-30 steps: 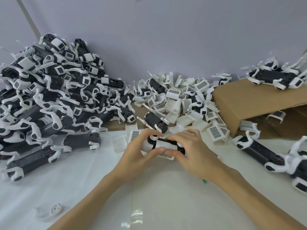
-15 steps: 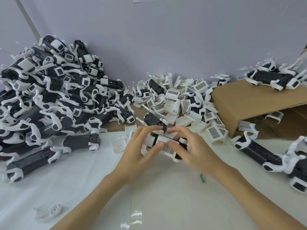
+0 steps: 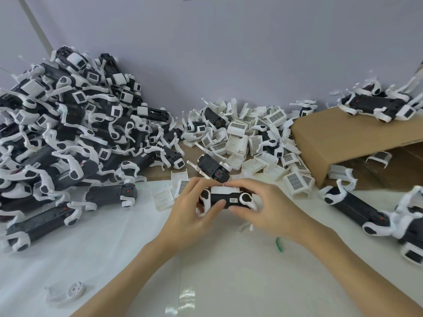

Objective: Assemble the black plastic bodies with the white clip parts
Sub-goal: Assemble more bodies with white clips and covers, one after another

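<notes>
Both hands, left hand [image 3: 192, 209] and right hand [image 3: 267, 209], are gripping the black body [image 3: 225, 200] at table centre, now rolled label-up, white clip [image 3: 225, 191] seated along its twelve-o'clock edge, probably snapping home.

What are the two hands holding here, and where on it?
Both grip one black body: the left hand at its left end, the right hand at its right end.
</notes>
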